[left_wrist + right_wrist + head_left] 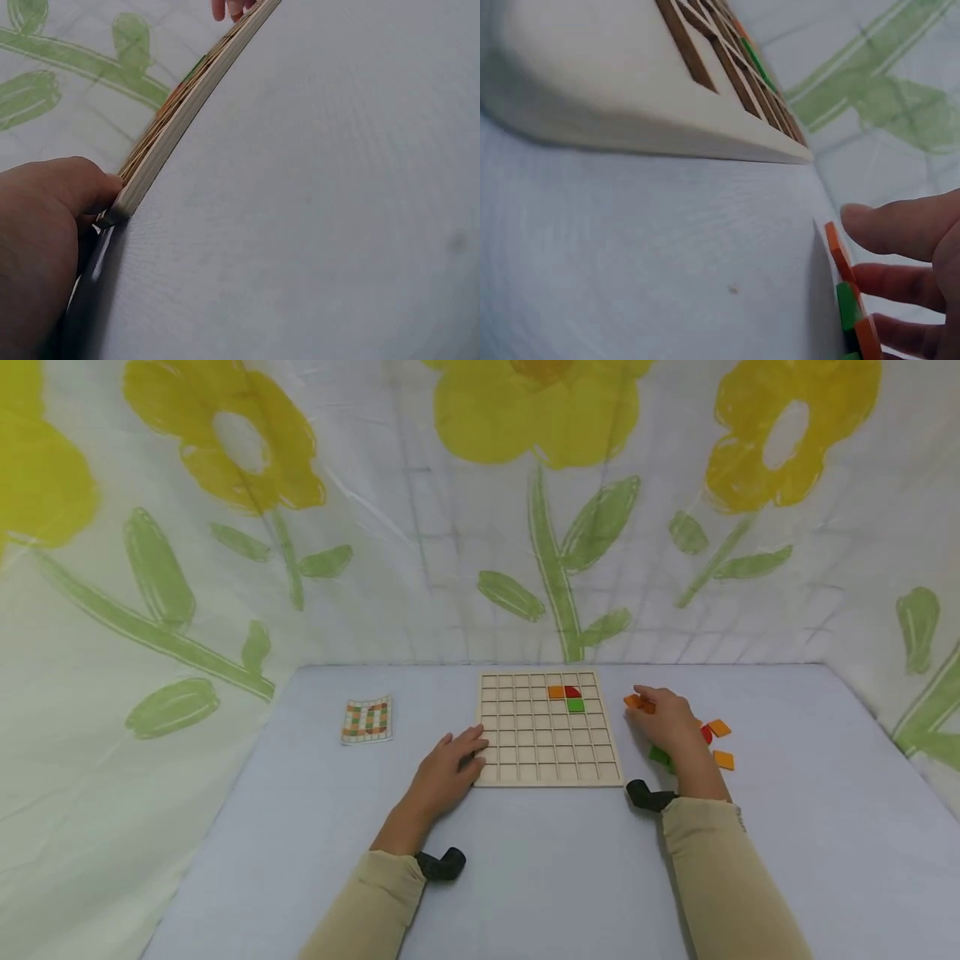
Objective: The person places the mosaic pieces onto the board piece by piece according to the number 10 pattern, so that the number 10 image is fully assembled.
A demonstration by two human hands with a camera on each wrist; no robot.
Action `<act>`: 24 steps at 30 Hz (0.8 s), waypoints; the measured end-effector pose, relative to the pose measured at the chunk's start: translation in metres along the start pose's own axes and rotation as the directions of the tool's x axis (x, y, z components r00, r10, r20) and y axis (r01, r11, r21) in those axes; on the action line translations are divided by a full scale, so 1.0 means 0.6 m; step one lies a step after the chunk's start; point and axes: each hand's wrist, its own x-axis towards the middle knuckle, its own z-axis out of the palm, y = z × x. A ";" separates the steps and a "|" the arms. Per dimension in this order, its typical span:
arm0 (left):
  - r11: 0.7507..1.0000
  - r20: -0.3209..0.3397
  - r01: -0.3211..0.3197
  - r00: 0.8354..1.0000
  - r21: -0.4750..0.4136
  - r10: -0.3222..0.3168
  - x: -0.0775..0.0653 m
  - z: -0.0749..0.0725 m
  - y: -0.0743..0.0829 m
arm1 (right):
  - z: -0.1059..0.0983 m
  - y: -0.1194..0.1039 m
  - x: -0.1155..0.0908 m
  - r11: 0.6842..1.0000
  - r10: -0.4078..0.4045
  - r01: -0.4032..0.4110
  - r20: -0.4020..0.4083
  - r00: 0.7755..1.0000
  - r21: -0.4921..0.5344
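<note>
A square wooden grid board lies on the table with an orange tile, a red rounded tile and a green tile in its upper cells. My left hand rests at the board's left edge, fingers spread; in the left wrist view its thumb touches the near corner. To the right of the board, my right hand reaches over loose tiles. Its fingers touch an orange tile on the table, thumb apart from them, beside a green tile.
More loose tiles lie around the right wrist, among them an orange square, another orange one and a partly hidden red one. A small patterned card lies left of the board. A flower-painted curtain hangs behind the table.
</note>
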 end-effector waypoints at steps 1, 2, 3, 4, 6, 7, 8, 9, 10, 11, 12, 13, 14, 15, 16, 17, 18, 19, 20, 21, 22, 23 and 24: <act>1.000 -0.002 0.005 1.000 -0.001 -0.005 0.001 0.000 0.000 | 0.002 0.001 0.001 1.000 -0.011 0.011 -0.005 1.000 -0.014; 1.000 -0.001 0.010 1.000 -0.002 -0.010 0.001 0.000 0.000 | 0.005 0.002 0.002 1.000 -0.022 0.022 -0.018 1.000 -0.020; 1.000 0.000 0.011 1.000 -0.003 -0.011 0.002 0.000 0.000 | 0.007 0.002 0.002 0.999 -0.032 0.031 -0.034 0.999 -0.025; 1.000 0.000 0.011 1.000 -0.007 -0.011 0.002 0.001 0.000 | 0.008 0.001 0.002 0.999 -0.039 0.038 -0.050 0.998 -0.027; 1.000 0.004 0.025 1.000 -0.007 -0.025 0.001 0.001 0.001 | 0.012 0.000 0.002 0.999 -0.046 0.044 -0.074 0.996 -0.031; 1.000 0.005 0.028 1.000 -0.002 -0.028 0.001 0.002 0.000 | 0.014 -0.001 0.002 0.999 -0.039 0.038 -0.084 0.996 -0.023; 1.000 0.005 0.028 1.000 0.001 -0.028 0.001 0.002 0.000 | 0.016 -0.002 0.003 0.999 -0.031 0.030 -0.093 0.995 -0.011; 1.000 0.003 0.028 1.000 0.005 -0.028 0.001 0.002 0.000 | 0.017 -0.002 0.004 1.000 -0.024 0.024 -0.098 0.995 -0.002; 1.000 -0.001 0.030 1.000 0.006 -0.030 0.000 0.002 -0.001 | 0.019 -0.003 0.005 1.000 -0.016 0.017 -0.097 0.995 0.012; 0.999 -0.006 0.033 0.999 0.008 -0.033 0.000 0.002 -0.001 | 0.021 -0.003 0.006 1.000 -0.009 0.011 -0.096 0.995 0.023; 0.999 -0.012 0.031 0.999 0.010 -0.031 0.000 0.002 -0.002 | 0.022 -0.003 0.007 0.999 -0.003 0.006 -0.094 0.996 0.034; 1.000 -0.018 0.026 0.999 0.009 -0.026 0.000 0.002 -0.003 | 0.023 -0.004 0.008 0.999 0.002 0.003 -0.090 0.996 0.047; 1.000 -0.022 0.026 0.999 0.007 -0.026 0.000 0.002 -0.003 | 0.024 -0.004 0.008 0.999 -0.001 0.006 -0.085 0.996 0.050; 1.000 -0.025 0.024 0.999 0.005 -0.024 0.000 0.002 -0.004 | 0.025 -0.003 0.009 0.999 -0.011 0.015 -0.082 0.997 0.052; 1.000 -0.029 0.020 0.999 0.002 -0.020 0.000 0.003 -0.004 | 0.025 -0.003 0.010 0.998 -0.026 0.030 -0.079 0.997 0.046; 1.000 -0.028 0.021 0.999 0.000 -0.021 0.000 0.003 -0.004 | 0.025 -0.002 0.011 0.998 -0.047 0.050 -0.081 0.996 0.030; 1.000 -0.028 0.019 0.999 0.000 -0.019 0.000 0.004 -0.003 | 0.025 0.000 0.012 0.998 -0.063 0.064 -0.079 0.995 0.017; 1.000 -0.027 0.018 0.999 -0.005 -0.018 -0.001 0.004 -0.003 | 0.025 0.001 0.012 0.997 -0.078 0.078 -0.074 0.994 0.002; 1.000 -0.027 0.016 1.000 -0.005 -0.016 -0.001 0.005 -0.003 | 0.025 0.003 0.013 0.996 -0.094 0.093 -0.072 0.993 -0.016; 1.000 -0.027 0.014 1.000 -0.007 -0.014 -0.001 0.005 -0.002 | 0.026 0.004 0.013 0.994 -0.110 0.108 -0.069 0.992 -0.031; 1.000 -0.028 0.013 1.000 -0.010 -0.013 -0.001 0.005 -0.001 | 0.025 0.006 0.013 0.993 -0.117 0.115 -0.066 0.991 -0.042; 1.000 -0.028 0.012 1.000 -0.013 -0.013 -0.001 0.005 0.000 | 0.026 0.007 0.014 0.992 -0.121 0.117 -0.066 0.991 -0.052; 1.000 -0.029 0.011 1.000 -0.014 -0.011 -0.001 0.006 0.001 | 0.026 0.009 0.013 0.992 -0.119 0.115 -0.064 0.991 -0.053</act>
